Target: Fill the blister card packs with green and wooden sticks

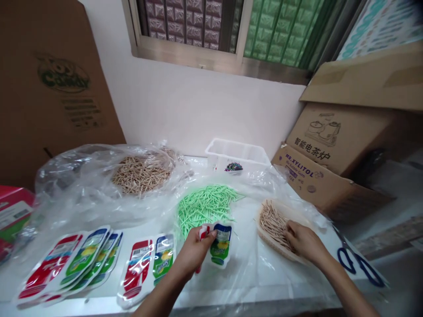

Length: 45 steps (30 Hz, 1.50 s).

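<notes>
My left hand [193, 248] is closed on a bottle-shaped pouch [220, 246], with a green and blue part and a red part joined side by side. The thumb presses on its top, and the fingers are behind it. My right hand [302, 240] reaches into a shallow oval basket [280, 249]. Its fingers are pinched on the thin brown sticks [272, 220] lying there; how many it grips is hidden. Just beyond my left hand lies a heap of light green sticks [208, 202] on clear plastic.
Several similar red and green pouches [87, 255] overlap at the left, with another pouch pair [139, 264] nearer. A plastic bag [76, 171] holds a brown stick pile [140, 176]. At the back stands a white bin [238, 152]. Scissors [346, 259] and cardboard boxes [317, 145] are at right.
</notes>
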### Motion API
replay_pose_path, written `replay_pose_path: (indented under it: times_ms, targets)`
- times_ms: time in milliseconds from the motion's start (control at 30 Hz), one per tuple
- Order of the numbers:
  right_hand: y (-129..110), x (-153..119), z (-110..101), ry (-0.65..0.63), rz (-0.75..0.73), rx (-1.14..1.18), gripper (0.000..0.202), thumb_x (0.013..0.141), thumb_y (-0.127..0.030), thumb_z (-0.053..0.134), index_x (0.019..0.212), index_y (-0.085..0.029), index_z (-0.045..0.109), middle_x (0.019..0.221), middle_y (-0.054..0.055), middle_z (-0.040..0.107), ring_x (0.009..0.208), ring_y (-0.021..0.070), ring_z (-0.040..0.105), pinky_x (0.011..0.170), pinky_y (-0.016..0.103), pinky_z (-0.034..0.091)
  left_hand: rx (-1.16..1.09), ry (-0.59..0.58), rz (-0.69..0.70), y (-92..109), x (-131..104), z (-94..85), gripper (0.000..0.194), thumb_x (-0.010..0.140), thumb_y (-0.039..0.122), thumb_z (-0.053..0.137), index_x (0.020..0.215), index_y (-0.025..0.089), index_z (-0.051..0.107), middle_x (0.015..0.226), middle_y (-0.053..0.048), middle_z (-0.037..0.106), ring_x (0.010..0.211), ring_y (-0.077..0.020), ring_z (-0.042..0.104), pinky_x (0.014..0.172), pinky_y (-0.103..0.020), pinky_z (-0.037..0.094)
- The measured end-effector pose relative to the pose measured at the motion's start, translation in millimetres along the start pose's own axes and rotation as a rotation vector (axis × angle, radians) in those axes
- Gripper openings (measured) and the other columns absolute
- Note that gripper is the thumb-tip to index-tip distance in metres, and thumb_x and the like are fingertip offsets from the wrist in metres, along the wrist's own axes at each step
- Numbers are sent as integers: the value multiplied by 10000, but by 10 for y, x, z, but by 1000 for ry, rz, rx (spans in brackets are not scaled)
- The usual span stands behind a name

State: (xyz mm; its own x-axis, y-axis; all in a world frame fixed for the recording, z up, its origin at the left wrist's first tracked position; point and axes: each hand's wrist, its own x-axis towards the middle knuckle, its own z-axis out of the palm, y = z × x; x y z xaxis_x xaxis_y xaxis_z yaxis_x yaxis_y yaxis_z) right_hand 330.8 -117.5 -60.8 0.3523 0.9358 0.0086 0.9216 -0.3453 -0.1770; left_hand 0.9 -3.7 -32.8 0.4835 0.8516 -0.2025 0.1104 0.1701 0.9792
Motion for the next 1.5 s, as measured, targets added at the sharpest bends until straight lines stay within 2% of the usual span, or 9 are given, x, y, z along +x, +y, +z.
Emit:
replay_pose_path:
  times_ms: [167,267,400,700,833,933,1067,1267,1500]
  targets:
    - [56,55,62,-30,-66,141,339,764,-289,463,1082,-176,483,825,29,618,774,192,584,687,260,398,-8,15,-24,3,16,-6,356,709,509,579,715,154,547,409,94,336,248,-46,242,232,-171,180]
    - [87,48,127,-14,-125,49,289,752,-276,487,1015,-161,514,959,85,592,868,211,568,753,279,397,-13,38,-19,7,41,-10,351,709,503,582,750,157,545,411,100,332,244,-50,249,222,-171,200]
    - [55,74,167,-1,-150,-107,141,819,-232,420,891,-165,522,931,100,574,856,214,556,747,289,381,-6,34,-13,37,61,36,337,715,493,575,734,158,539,430,91,339,276,-47,251,241,-161,178]
    - [27,59,127,143,-86,-192,173,884,-228,357,810,-168,502,898,114,570,874,247,514,756,338,353,-22,57,14,115,90,30,271,698,418,605,637,162,540,409,78,349,330,-56,269,315,-172,196]
    - [81,88,168,129,-101,-98,208,873,-153,323,914,-153,528,871,106,599,870,232,530,783,339,357,-24,64,58,188,157,69,271,664,405,633,589,161,543,391,71,362,355,-75,332,355,-186,264]
    - [136,137,173,156,-152,-8,292,876,-173,314,1077,-168,526,982,104,608,930,229,527,809,339,370,-12,44,146,263,250,138,275,674,398,620,571,153,550,439,40,445,423,-95,409,421,-202,339]
    - [176,176,118,193,-185,68,359,860,-200,316,1161,-170,510,1028,106,606,980,227,524,840,341,390,52,21,282,340,479,296,246,742,363,553,637,143,583,562,0,556,524,-119,483,530,-222,406]
    - [156,141,-39,135,-99,275,217,892,-314,296,813,-213,470,814,67,590,808,206,560,751,318,438,191,73,510,435,916,719,204,788,269,501,852,160,661,765,-52,651,724,-189,568,692,-282,455]
    - [116,124,-124,174,-139,345,163,877,-251,294,927,-203,442,864,71,566,837,201,534,760,317,431,265,55,736,569,1195,1335,340,719,67,469,955,194,679,913,-66,649,878,-210,567,837,-319,434]
